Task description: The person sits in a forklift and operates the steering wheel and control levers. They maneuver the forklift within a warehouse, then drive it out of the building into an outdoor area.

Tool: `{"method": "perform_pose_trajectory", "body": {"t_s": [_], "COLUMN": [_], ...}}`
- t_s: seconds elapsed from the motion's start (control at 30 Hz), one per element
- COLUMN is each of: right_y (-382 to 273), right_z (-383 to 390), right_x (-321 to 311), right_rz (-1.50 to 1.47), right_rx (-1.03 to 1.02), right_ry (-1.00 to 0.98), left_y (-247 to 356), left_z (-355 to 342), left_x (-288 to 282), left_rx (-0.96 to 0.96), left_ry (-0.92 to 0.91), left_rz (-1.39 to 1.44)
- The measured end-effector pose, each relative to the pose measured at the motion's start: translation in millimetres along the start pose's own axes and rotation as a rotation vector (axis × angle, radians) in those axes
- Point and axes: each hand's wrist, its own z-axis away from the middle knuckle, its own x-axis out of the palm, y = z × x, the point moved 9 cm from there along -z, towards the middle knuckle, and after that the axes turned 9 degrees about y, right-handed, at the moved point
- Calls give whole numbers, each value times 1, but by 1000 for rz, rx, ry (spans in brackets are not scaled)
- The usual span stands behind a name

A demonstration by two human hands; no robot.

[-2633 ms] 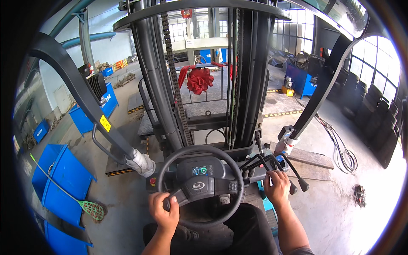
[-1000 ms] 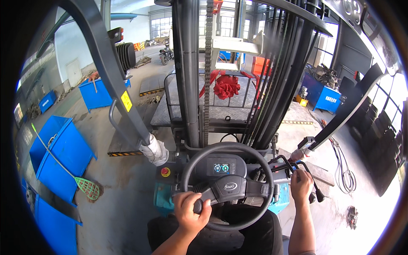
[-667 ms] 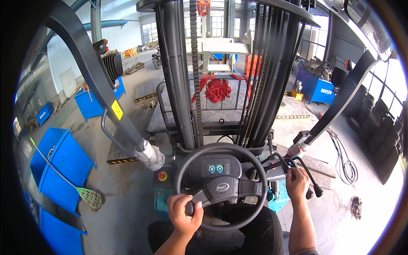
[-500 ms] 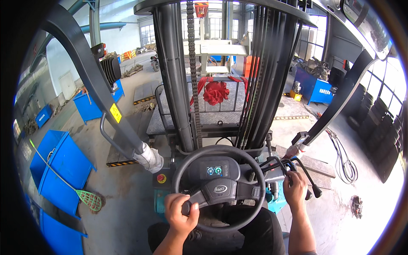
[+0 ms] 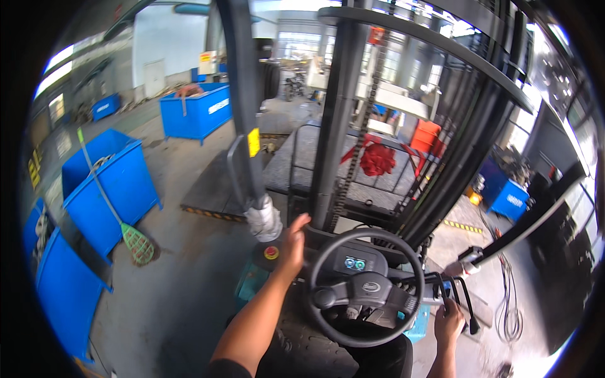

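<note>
I sit at the black steering wheel [image 5: 324,337] of a forklift. My left hand [image 5: 292,249] is off the wheel and raised to its left, fingers stretched out and holding nothing. It lies over the dash close to a red emergency button [image 5: 271,252]. The wheel's spinner knob [image 5: 324,297] stands free. My right hand [image 5: 448,324] is closed around a black control lever [image 5: 445,296] to the right of the wheel. Behind the wheel a small display [image 5: 354,263] is lit.
Ahead rises the black mast [image 5: 336,126], with a red fabric rosette [image 5: 378,159] beyond it. Blue bins [image 5: 120,189] line the left, a green net scoop [image 5: 137,244] leaning on one. Another blue bin [image 5: 509,200] and coiled hoses [image 5: 509,315] are at the right.
My left hand has let go of the spinner knob and reached up and forward with its fingers opened. The view has turned left and tilted. My right hand stays on the lever.
</note>
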Motion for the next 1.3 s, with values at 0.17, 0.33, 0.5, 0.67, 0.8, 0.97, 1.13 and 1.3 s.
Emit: {"method": "perform_pose_trajectory", "body": {"t_s": [0.17, 0.33, 0.5, 0.67, 0.8, 0.97, 1.13, 1.3], "right_y": [-5, -8, -16, 2, -1, -6, -3, -4], "right_z": [7, 6, 7, 15, 17, 14, 17, 18], "right_x": [-5, 0, -2, -3, -5, -1, -1, -1], "right_rz": [4, 66, 98, 8, 4, 39, 73, 29], "right_rx": [-44, 2, -107, 14, 56, 111, 87, 6], "right_ry": [-1, -47, 42, -64, -92, -117, -121, -111], "left_y": [92, 146, 214, 151, 107, 160, 212, 171], "left_z": [9, 110, 170, 52, -33, 68, 165, 105], "left_x": [31, 58, 154, 290, 157, 39, 135, 283], "left_rx": [308, 349, 799, 607, 382, 366, 557, 572], "left_ry": [-270, -979, -908, -954, -534, -414, -655, -858], "left_rz": [16, -119, 48, -545, -624, -622, -216, -408]}}
